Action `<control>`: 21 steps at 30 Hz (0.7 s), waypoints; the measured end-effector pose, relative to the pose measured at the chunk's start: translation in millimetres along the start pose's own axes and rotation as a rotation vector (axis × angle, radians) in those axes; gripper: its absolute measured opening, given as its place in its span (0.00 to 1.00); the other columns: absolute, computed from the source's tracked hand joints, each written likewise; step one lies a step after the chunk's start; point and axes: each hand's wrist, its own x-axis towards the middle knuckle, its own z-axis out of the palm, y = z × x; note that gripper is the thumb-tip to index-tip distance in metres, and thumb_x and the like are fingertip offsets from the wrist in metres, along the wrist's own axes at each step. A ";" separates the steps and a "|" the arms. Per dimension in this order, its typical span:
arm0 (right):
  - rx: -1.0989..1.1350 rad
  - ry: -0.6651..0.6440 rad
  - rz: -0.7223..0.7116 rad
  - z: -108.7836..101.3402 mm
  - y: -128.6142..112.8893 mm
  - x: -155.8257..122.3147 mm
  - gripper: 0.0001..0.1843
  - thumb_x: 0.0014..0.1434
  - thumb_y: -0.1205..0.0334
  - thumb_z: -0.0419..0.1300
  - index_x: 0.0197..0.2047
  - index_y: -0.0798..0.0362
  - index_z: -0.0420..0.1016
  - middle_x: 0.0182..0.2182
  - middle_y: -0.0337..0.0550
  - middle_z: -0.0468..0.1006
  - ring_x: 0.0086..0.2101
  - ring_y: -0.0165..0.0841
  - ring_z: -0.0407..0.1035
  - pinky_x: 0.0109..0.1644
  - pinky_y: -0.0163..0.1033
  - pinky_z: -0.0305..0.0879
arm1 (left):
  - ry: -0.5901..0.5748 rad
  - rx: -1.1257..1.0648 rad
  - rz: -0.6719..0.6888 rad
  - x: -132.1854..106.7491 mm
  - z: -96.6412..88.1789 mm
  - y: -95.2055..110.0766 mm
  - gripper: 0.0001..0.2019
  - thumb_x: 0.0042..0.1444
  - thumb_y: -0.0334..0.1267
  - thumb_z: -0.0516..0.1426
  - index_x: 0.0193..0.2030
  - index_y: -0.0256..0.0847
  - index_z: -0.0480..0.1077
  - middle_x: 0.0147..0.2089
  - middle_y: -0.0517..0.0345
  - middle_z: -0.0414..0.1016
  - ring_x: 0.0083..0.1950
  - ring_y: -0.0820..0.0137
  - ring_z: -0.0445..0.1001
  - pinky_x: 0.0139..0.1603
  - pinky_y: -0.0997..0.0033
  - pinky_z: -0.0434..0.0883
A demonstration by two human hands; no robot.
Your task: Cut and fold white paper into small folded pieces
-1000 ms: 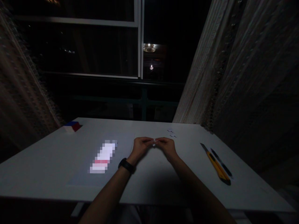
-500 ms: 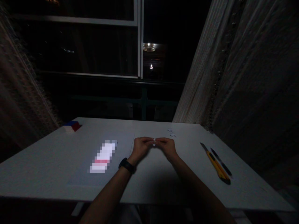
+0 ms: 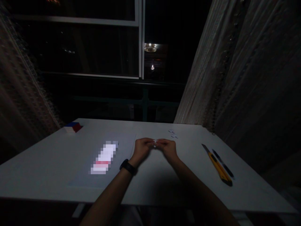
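Observation:
Near the middle of the white table, my left hand [image 3: 143, 147] and my right hand [image 3: 168, 147] meet fingertip to fingertip. Between them they pinch a small piece of white paper [image 3: 155, 146], mostly hidden by the fingers. Its fold or shape is too small and dim to make out. A dark watch [image 3: 128, 166] is on my left wrist. Just beyond my right hand lie two small white paper pieces with dark marks [image 3: 174, 137], flat on the table.
Left of my hands a lit, pixelated screen [image 3: 103, 158] rests on a large paper sheet [image 3: 80, 179]. A colored cube [image 3: 72, 127] sits at the far left corner. On the right lie a yellow box cutter [image 3: 217, 166] and a dark pen [image 3: 222, 162]. Curtains [image 3: 197, 72] hang behind.
Hardly anything differs. Both hands keep their place, and the white paper between the fingertips shows slightly less below them.

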 end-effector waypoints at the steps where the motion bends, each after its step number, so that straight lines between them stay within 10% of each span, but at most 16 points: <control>1: 0.001 -0.003 -0.001 0.2 0.1 -0.3 0.10 0.31 0.59 0.70 0.20 0.53 0.78 0.25 0.44 0.79 0.29 0.37 0.72 0.36 0.42 0.69 | 0.001 0.008 0.001 0.1 -0.2 -0.3 0.05 0.42 0.34 0.61 0.28 0.38 0.76 0.31 0.52 0.78 0.35 0.64 0.76 0.40 0.67 0.71; 21: 0.011 0.026 0.005 4.8 -0.7 -3.2 0.10 0.35 0.57 0.68 0.22 0.54 0.78 0.25 0.43 0.79 0.28 0.36 0.72 0.35 0.40 0.68 | 0.039 0.083 -0.003 1.5 -2.5 -2.2 0.08 0.43 0.39 0.61 0.30 0.38 0.77 0.31 0.53 0.79 0.35 0.65 0.76 0.39 0.68 0.71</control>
